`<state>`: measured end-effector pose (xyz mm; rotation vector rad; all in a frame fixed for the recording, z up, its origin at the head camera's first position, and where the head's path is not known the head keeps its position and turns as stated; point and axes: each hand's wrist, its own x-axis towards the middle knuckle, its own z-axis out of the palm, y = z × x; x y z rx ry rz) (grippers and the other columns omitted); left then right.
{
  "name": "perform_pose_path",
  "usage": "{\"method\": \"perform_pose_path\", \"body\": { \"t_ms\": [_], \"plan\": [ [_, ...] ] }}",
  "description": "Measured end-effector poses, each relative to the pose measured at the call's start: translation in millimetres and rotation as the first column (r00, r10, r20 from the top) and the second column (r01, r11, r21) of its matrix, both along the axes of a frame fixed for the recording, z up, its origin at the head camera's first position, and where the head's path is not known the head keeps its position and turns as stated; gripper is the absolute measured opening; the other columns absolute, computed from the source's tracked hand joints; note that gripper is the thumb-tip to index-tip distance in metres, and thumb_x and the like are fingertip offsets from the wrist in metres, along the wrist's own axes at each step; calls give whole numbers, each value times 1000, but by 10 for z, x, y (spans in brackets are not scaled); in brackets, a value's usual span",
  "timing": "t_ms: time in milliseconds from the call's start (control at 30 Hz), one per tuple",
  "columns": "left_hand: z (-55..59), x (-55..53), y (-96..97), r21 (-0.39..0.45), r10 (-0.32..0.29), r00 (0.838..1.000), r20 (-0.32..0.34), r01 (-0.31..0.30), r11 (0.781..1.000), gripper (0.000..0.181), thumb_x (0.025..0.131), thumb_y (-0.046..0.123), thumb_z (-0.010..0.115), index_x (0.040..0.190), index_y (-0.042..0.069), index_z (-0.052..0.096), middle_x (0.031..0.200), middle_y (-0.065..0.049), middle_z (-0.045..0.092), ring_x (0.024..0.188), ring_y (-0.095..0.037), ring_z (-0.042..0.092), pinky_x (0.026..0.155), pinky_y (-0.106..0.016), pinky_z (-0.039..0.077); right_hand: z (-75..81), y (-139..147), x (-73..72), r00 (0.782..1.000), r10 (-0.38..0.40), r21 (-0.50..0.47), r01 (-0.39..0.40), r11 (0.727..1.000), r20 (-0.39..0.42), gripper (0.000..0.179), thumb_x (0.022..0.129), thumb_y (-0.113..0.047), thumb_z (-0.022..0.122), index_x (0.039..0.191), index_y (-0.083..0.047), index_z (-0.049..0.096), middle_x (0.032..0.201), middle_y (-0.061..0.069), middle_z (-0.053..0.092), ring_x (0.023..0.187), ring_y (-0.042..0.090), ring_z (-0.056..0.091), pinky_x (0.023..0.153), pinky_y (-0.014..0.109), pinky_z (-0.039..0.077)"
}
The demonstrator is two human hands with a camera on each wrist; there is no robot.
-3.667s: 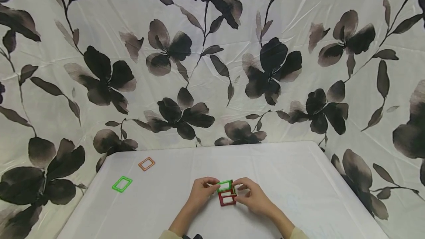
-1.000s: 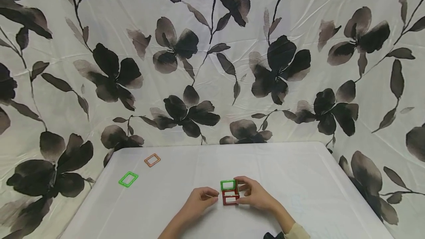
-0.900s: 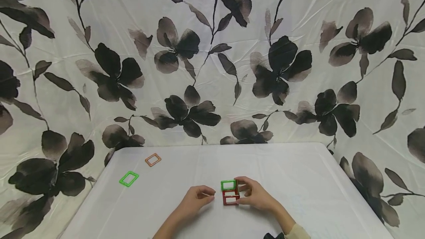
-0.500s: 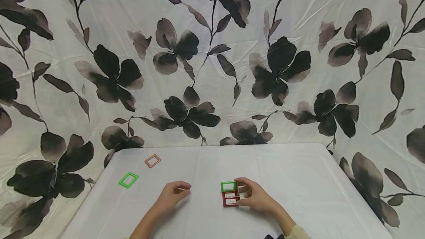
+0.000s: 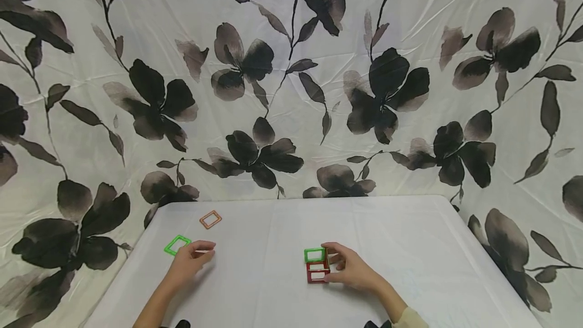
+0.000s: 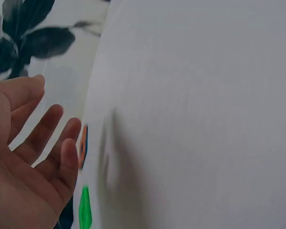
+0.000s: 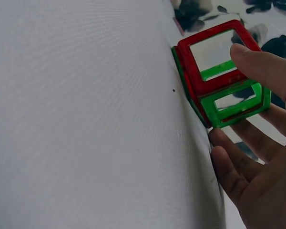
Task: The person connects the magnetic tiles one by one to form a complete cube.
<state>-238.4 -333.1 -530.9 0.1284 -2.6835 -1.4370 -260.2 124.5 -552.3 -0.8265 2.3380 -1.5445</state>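
Head view: the left hand [image 5: 189, 259], loosely bent and holding nothing, covers one corner of the loose green frame [image 5: 172, 242] on the table [image 5: 387, 237]; a pinch on the outer rim would suit it.

Left wrist view: the fingers stand well apart (ample, I'd judge, for so thin an edge).

Right wrist view: the right hand [image 7: 271, 176] grips the red-and-green build [image 7: 221, 86] between thumb and fingers; light, steady pressure should spare its joints.

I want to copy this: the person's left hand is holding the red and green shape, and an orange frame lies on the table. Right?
Not quite: the right hand holds the red and green shape, as the head view shows. And yes, an orange frame lies on the table.
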Motion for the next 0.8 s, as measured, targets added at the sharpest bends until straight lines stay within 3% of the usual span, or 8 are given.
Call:
{"method": "perform_pose_path", "body": {
  "t_ms": [133, 300, 567, 800],
  "plan": [
    [20, 31, -322, -96, 74, 995, -61, -80, 992, 32, 90, 18, 70, 117, 1, 66, 115, -17, 65, 92, -24, 63, 65, -28, 50, 18, -4, -5, 1000, 2, 19, -1, 1000, -19, 68, 80, -19, 81, 138, -5, 48, 126, 8, 58, 103, 24, 59, 80, 35, 50],
    [-30, 49, -624, -193, 163, 982, -95, -178, 965, 36, 89, 21, 72, 117, 0, 66, 116, -23, 63, 97, -35, 62, 63, -28, 50, 26, 2, -7, 1000, -8, 44, 10, 999, -30, 70, 79, -18, 82, 138, -5, 48, 125, 7, 58, 103, 24, 59, 79, 34, 50],
    [-115, 16, -884, -252, 271, 961, -56, -276, 928, 50, 88, 23, 71, 126, -5, 57, 130, -32, 48, 106, -46, 56, 79, -51, 48, 16, 5, 4, 1000, -10, 43, 11, 999, -14, 78, 75, -24, 86, 140, -5, 46, 126, 6, 56, 104, 23, 58, 80, 35, 49],
    [-189, -48, -981, -230, 278, 961, 8, -269, 935, 68, 85, 30, 75, 134, -9, 46, 135, -35, 41, 115, -51, 48, 89, -57, 43, 77, -41, 50, 1000, -30, 34, 29, 999, 7, 71, 76, -11, 83, 137, -3, 48, 126, 12, 57, 105, 28, 57, 81, 44, 49]
  ]
}}
